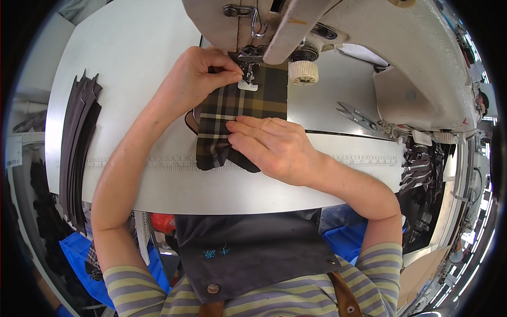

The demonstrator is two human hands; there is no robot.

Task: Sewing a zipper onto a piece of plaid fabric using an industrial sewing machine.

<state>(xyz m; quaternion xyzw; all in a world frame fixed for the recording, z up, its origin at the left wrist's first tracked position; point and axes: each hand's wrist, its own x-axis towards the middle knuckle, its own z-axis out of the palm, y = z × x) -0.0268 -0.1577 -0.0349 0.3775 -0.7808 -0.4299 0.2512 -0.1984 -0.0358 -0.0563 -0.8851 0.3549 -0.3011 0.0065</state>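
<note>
Head view | plaid cloth (pixel 245 105) under right hand (pixel 277 148), unclenched | left hand (pixel 203 73) over its left edge, grasp unclear

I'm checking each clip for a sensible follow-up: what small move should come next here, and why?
Probably ease the left hand slightly back from the presser foot before any stitching: its fingertips sit right beside it, while the right hand rests on the plaid cloth and could steady it.
</note>
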